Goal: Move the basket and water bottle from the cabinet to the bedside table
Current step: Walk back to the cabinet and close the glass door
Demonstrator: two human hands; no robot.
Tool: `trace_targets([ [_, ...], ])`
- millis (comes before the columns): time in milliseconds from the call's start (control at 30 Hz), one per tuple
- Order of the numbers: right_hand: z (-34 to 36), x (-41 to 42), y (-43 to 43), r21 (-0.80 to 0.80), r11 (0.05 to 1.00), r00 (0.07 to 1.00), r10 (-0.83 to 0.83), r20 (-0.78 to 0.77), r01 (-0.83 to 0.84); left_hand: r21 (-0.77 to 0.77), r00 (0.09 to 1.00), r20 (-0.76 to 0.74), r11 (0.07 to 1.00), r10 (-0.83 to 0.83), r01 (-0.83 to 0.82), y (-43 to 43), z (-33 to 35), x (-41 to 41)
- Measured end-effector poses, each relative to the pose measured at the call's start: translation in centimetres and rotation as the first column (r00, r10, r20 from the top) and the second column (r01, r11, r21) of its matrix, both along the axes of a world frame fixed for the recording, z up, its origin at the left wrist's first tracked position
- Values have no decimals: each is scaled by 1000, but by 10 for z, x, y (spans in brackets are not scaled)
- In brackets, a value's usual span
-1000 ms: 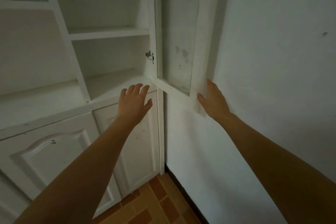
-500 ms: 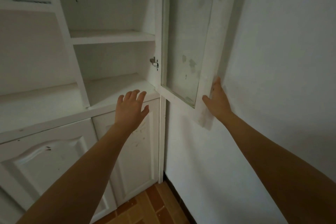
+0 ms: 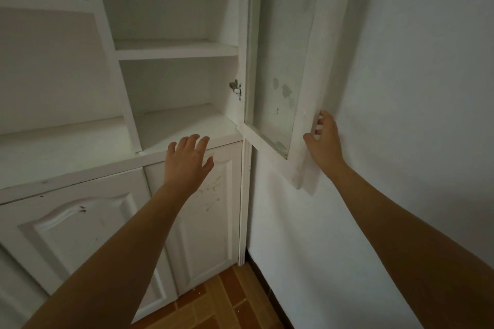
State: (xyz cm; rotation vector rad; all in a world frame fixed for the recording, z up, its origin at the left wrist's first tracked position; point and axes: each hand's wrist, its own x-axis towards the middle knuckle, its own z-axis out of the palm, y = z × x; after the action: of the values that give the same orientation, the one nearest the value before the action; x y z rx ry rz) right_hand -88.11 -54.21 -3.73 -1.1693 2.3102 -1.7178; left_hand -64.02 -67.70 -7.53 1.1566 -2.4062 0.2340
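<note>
R hand curled round free edge of glass door, door swung wide near wall, prob. to keep shelf access clear. L hand open, fingers spread, empty, at shelf front. Basket, bottle: not in view; visible shelves bare.

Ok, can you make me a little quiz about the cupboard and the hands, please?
1. True or false: the glass door is swung open.
2. Which hand touches the door's outer edge? A) left B) right C) neither
3. Fill in: the shelves in view hold ___.

Key:
1. True; it stands open against the wall.
2. B; the right hand has its fingers at the edge, while the left hand is spread open and holds nothing.
3. Nothing; no basket or bottle shows.
</note>
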Motion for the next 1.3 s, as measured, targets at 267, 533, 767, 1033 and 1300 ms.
trace_targets([
  [267, -3, 30, -4, -69, 988, 989, 137, -57, -141, -2, 998, -1, 998, 55, -55, -2, 3, 20],
  [533, -10, 55, -9, -91, 959, 962, 261, -85, -269, -7, 993, -27, 994, 111, -112, 0, 12, 45],
  [767, -12, 72, -18, -32, 936, 920, 338, -200, -350, 3, 986, -92, 990, 141, -142, 5, 18, 61],
  [1033, -16, 82, -35, 100, 927, 875, 376, -307, -363, 4, 977, -92, 981, 191, -191, 10, 11, 81],
  [1300, -12, 114, -63, 146, 900, 835, 435, -337, -410, -29, 978, -90, 982, 186, -189, -21, 11, 102],
])
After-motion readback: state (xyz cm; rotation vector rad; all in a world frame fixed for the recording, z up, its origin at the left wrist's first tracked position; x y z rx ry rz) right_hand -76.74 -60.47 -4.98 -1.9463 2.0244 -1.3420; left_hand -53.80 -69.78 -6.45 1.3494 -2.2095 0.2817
